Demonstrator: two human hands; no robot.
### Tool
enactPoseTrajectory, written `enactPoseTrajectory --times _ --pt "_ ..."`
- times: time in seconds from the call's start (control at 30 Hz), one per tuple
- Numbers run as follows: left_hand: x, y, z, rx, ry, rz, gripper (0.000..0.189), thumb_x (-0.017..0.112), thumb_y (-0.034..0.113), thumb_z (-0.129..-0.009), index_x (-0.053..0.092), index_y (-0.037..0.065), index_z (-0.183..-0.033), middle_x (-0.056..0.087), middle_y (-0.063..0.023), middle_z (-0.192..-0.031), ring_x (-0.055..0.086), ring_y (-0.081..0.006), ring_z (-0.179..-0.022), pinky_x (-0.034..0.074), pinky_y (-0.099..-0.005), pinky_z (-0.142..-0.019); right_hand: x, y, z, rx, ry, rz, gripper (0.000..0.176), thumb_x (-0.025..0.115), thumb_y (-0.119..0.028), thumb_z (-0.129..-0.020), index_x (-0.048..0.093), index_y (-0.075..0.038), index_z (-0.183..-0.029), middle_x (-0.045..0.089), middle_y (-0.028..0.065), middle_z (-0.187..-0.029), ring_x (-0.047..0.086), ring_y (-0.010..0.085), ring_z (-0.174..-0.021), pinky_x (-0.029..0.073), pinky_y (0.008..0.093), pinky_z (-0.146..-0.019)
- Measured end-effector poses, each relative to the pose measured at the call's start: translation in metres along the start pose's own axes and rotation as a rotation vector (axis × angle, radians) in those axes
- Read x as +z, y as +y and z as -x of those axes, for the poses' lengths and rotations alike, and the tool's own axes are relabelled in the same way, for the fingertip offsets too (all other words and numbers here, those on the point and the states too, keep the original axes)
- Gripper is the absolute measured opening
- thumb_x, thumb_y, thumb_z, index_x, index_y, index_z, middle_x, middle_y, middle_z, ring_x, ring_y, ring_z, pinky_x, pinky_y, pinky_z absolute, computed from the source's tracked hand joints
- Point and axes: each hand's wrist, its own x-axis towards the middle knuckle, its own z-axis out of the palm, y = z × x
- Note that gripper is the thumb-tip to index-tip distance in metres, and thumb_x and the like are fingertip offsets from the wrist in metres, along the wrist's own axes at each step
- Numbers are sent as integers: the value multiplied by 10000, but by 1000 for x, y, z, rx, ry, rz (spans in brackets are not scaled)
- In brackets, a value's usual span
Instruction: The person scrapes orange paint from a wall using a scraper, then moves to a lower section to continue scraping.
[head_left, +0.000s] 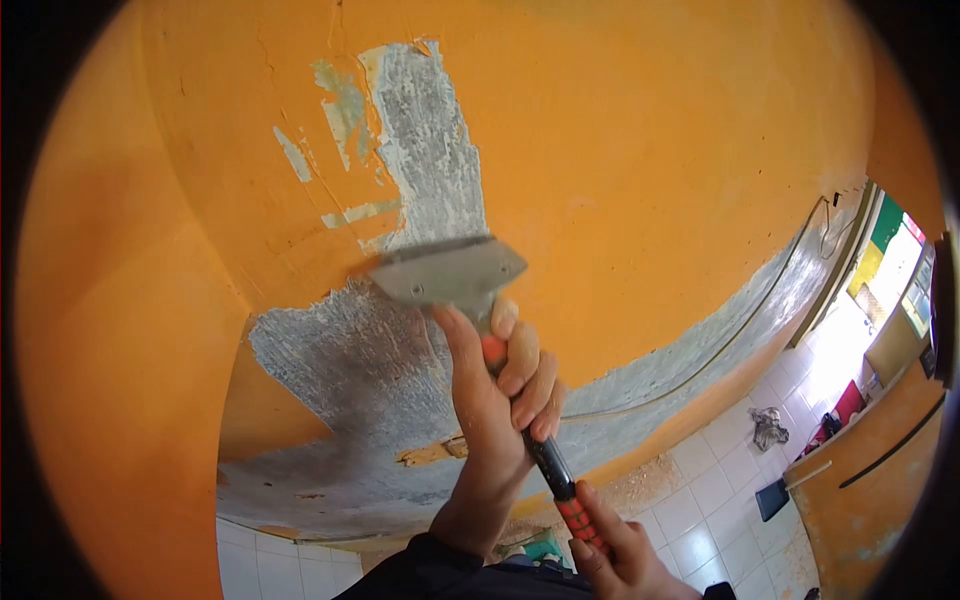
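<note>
A long-handled scraper (pixel 450 275) with a wide metal blade lies against the orange painted wall (pixel 620 180). My left hand (pixel 495 385) is wrapped round the upper part of its black and red handle, just below the blade. Lower down, my right hand (pixel 625 555) grips the red and black end of the handle. Above the blade runs a bare grey strip (pixel 430 140) with ragged paint edges. A larger grey patch (pixel 360 370) spreads below and to the left of the blade, with a small orange remnant (pixel 430 453) in it.
A thin cable (pixel 740 350) runs along the grey band at the right. White tiles (pixel 700 490) show at the lower right, with a crumpled silvery thing (pixel 769 428) on them. An orange-brown panel (pixel 870 490) and a bright opening (pixel 850 330) stand at the far right.
</note>
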Motion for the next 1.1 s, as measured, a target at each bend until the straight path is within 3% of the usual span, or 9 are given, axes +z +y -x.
enactPoseTrajectory --times 0.13,0.43,0.53,0.7,0.77,0.83,0.93,1.1 --pt "-2 2 3 -16 16 -10 460 309 575 -939 418 139 -841 282 66 -506 253 -34 -299 272 -183 -240 2 -2 6 35 -11 -83 555 435 -118 -951 206 -9 -1445 515 131 -1330 446 71 -565 398 232 -532" --pt "-5 2 -3 -10 -56 13 461 294 563 -948 429 134 -846 278 64 -507 259 -40 -294 288 -183 -235 2 -6 -3 -24 1 51 558 435 -108 -945 208 -11 -1445 514 140 -1327 453 82 -548 410 241 -527" --pt "1 6 -5 -41 -80 -31 519 232 634 -916 395 146 -845 269 58 -507 211 -43 -302 254 -196 -253 -2 -12 -5 -34 6 37 554 431 -98 -942 212 -5 -1442 512 141 -1329 456 82 -552 416 239 -535" --pt "-1 1 -1 -9 -62 24 451 319 559 -946 425 132 -847 280 65 -515 247 -36 -304 263 -179 -249 -3 -12 -4 0 7 -3 542 423 -95 -945 220 1 -1438 518 143 -1324 458 79 -563 423 230 -551" --pt "13 7 -9 3 -46 -27 484 291 600 -928 409 138 -846 278 61 -518 242 -39 -313 266 -187 -255 -4 -12 -10 -71 24 76 544 426 -90 -944 221 -3 -1440 530 142 -1311 447 70 -564 414 217 -552" --pt "18 9 -9 13 -23 -78 518 263 641 -910 393 144 -844 276 57 -520 238 -42 -322 268 -195 -261 -7 -18 -10 5 21 43 544 435 -95 -946 225 -6 -1440 532 122 -1314 432 59 -589 404 204 -567" --pt "16 6 -6 23 -67 11 424 346 542 -948 415 137 -843 279 71 -526 233 -30 -318 250 -176 -255 -2 -21 -5 28 24 -139 531 432 -114 -962 226 -7 -1439 525 93 -1323 421 53 -634 401 195 -595" --pt "32 10 -13 68 -28 -22 414 349 538 -949 411 143 -843 287 69 -535 240 -29 -323 250 -174 -255 -10 -20 -13 -97 15 56 553 421 -136 -973 179 -19 -1455 475 59 -1366 378 41 -617 372 179 -582"
